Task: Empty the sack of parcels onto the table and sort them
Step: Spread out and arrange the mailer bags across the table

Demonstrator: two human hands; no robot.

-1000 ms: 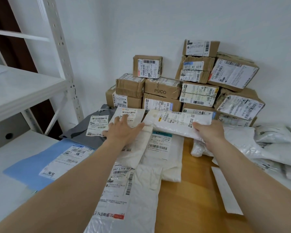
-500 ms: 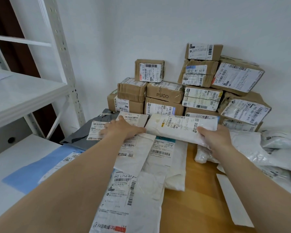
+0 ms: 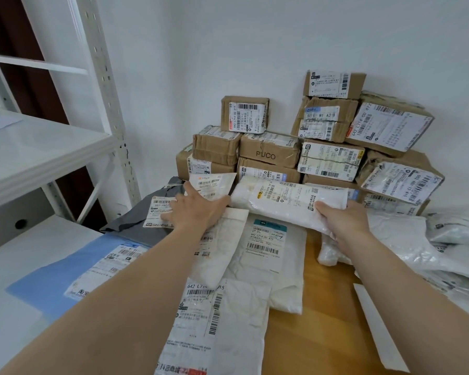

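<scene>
Sorting seems well along: boxes (image 3: 268,155) stacked, soft mailers (image 3: 266,247) spread on the worktop (image 3: 322,334) before them. Just before the boxes, the right hand (image 3: 344,220) has its fingers clamped on a white parcel (image 3: 287,201); the left hand (image 3: 198,209), fingers apart, presses flat envelopes (image 3: 214,184) at the boxes' left foot

The brown cardboard boxes (image 3: 270,154) look matt, with wrinkled tape. The white padded mailer (image 3: 290,204) is glossy plastic, perhaps bubbled. The orange-brown wooden table (image 3: 322,334) is smooth.

Looks like a parcel sorting room or courier pickup point. Shown by taped cardboard boxes (image 3: 270,154) with barcode labels stacked against a bare white wall (image 3: 255,50), and by labelled mailer bags (image 3: 268,255) spread over a wooden table (image 3: 322,320) beside white slotted metal shelving (image 3: 101,77).
</scene>
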